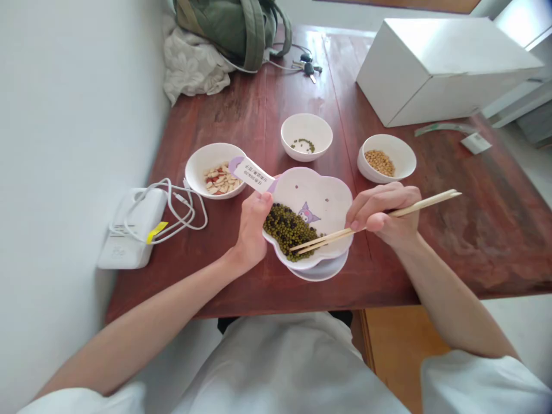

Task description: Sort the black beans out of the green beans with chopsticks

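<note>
My left hand (254, 227) is closed on the left edge of a flower-shaped bowl (328, 192), white with a purple rim and a cartoon figure inside. A labelled tab (254, 174) sticks out at its upper left. Green beans mixed with black ones (288, 230) lie heaped in its lower left, so the bowl appears tilted. Below it shows the edge of another white dish (321, 271), mostly hidden. In my right hand (386, 213) is a pair of chopsticks (425, 202), gripped near the middle. Their thin tips rest among the beans.
Around the far side stand white bowls: one of peanuts (215, 150), one with a few green beans (307, 123), one of soybeans (388, 144). A power bank with cable (129, 253) lies left. Behind are a green bag (228, 34), keys (309, 68) and a white box (401, 75).
</note>
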`<state>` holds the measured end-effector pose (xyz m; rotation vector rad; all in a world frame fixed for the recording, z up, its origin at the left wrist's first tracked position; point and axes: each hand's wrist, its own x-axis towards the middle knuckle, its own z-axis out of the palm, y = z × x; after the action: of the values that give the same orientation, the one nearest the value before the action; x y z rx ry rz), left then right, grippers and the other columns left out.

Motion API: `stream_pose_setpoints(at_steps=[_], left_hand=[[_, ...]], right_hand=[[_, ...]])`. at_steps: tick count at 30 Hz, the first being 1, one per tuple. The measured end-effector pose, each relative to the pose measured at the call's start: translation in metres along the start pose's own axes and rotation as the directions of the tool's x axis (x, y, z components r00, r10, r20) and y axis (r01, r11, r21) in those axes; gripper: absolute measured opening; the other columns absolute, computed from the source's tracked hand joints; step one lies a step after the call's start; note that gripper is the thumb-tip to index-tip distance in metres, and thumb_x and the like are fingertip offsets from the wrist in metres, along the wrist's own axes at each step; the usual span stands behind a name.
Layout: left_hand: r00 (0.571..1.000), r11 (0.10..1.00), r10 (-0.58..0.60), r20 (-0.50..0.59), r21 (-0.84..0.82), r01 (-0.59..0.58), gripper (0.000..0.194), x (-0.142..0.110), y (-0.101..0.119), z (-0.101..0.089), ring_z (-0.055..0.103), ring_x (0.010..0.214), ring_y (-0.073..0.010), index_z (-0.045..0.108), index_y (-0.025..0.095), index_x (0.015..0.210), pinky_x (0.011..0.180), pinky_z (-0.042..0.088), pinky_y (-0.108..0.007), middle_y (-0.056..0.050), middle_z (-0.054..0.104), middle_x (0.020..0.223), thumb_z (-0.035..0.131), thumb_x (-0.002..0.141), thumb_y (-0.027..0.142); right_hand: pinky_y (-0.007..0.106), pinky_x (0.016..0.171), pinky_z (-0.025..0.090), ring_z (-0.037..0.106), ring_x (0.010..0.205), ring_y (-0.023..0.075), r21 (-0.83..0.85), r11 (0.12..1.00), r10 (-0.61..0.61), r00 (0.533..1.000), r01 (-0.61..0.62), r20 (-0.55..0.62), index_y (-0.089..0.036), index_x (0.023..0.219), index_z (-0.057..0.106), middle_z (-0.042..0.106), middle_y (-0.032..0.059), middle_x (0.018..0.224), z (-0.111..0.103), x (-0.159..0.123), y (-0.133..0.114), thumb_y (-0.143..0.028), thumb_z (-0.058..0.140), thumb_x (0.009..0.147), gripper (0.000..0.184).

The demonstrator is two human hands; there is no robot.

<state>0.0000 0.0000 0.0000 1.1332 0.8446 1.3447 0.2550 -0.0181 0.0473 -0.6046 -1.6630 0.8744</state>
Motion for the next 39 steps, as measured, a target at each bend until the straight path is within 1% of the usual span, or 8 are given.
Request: stream_pose_setpoints(at_steps=[5,11,14,18,22,25,29,39], left_hand=[[1.0,1.0,0.001,0.016,-0.018,-0.001,0.051,-0.0001,-0.003,-0.002,0.077,0.105,-0.027,0.078,0.022,0.09,0.099,0.064,-0.038,-0.002,0.073,0.082,0.075,0.098,0.072],[0.999,1.0,0.025,0.034,-0.012,-0.024,0.049,0.0,-0.0002,-0.0003,0.076,0.096,-0.0244,0.077,0.023,0.091,0.093,0.065,-0.036,-0.001,0.07,0.078,0.072,0.1,0.07],[0.999,1.0,0.029,0.031,0.004,-0.029,0.05,0.0006,-0.0002,-0.0002,0.075,0.091,-0.023,0.074,0.023,0.085,0.09,0.064,-0.034,0.0,0.065,0.073,0.071,0.101,0.07],[0.999,1.0,0.031,0.022,0.004,-0.031,0.054,0.0008,-0.0024,-0.0009,0.074,0.09,-0.0227,0.07,0.022,0.081,0.089,0.063,-0.033,0.0,0.063,0.071,0.072,0.1,0.072],[0.998,0.998,0.054,0.02,0.012,-0.054,0.05,0.0004,-0.003,-0.0011,0.073,0.095,-0.0226,0.073,0.023,0.088,0.092,0.062,-0.034,0.0,0.066,0.077,0.071,0.101,0.071],[0.999,0.999,0.042,0.018,0.003,-0.042,0.05,0.0002,-0.0039,-0.0018,0.071,0.092,-0.0219,0.07,0.022,0.083,0.091,0.061,-0.033,0.0,0.062,0.073,0.071,0.102,0.069],[1.0,1.0,0.003,-0.006,-0.005,-0.003,0.052,-0.0003,-0.0059,-0.0025,0.071,0.089,-0.0223,0.068,0.022,0.081,0.089,0.061,-0.033,0.0,0.06,0.07,0.07,0.102,0.07],[0.999,1.0,0.011,-0.03,0.025,-0.01,0.049,0.0002,-0.0056,-0.0028,0.074,0.094,-0.0253,0.074,0.023,0.089,0.094,0.062,-0.036,-0.001,0.064,0.072,0.07,0.102,0.069]], right_hand=[[0.027,0.037,0.044,0.069,0.045,0.0162,0.049,0.998,0.049,0.999,-0.048,-0.021,-0.023,0.076,0.09,0.081,0.0068,0.064,0.0012,-0.0014,0.0032,-0.049,0.088,0.095,0.032],[0.029,0.039,0.045,0.069,0.046,0.0165,0.061,0.993,0.102,0.994,-0.101,-0.022,-0.025,0.078,0.092,0.083,0.0071,0.067,0.0017,-0.0041,0.0037,-0.051,0.089,0.095,0.031],[0.03,0.036,0.035,0.065,0.044,0.0151,0.063,0.984,0.168,0.984,-0.164,-0.055,-0.026,0.077,0.092,0.083,0.0063,0.067,0.0021,-0.0071,0.004,-0.051,0.09,0.094,0.03],[0.031,0.031,0.023,0.047,0.033,0.0098,0.09,0.96,0.271,0.958,-0.264,-0.091,-0.026,0.073,0.091,0.081,0.0056,0.064,0.0041,-0.0088,0.0024,-0.055,0.09,0.092,0.034],[0.029,0.028,0.016,0.041,0.031,0.0076,0.149,0.939,0.328,0.937,-0.31,-0.119,-0.025,0.071,0.091,0.08,0.0062,0.062,0.0078,-0.0054,-0.0014,-0.057,0.092,0.09,0.037],[0.027,0.026,0.011,0.039,0.028,0.0063,0.196,0.927,0.347,0.93,-0.319,-0.125,-0.023,0.07,0.091,0.079,0.0066,0.06,0.0097,-0.0027,-0.003,-0.054,0.093,0.089,0.037],[0.026,0.027,0.012,0.04,0.029,0.0063,0.197,0.922,0.361,0.924,-0.333,-0.128,-0.022,0.069,0.091,0.079,0.007,0.06,0.0099,-0.0026,-0.0021,-0.055,0.093,0.088,0.039],[0.027,0.025,0.011,0.035,0.027,0.0059,0.212,0.93,0.326,0.94,-0.3,-0.099,-0.023,0.068,0.09,0.079,0.0059,0.06,0.0072,-0.0023,0.001,-0.058,0.093,0.088,0.04]])
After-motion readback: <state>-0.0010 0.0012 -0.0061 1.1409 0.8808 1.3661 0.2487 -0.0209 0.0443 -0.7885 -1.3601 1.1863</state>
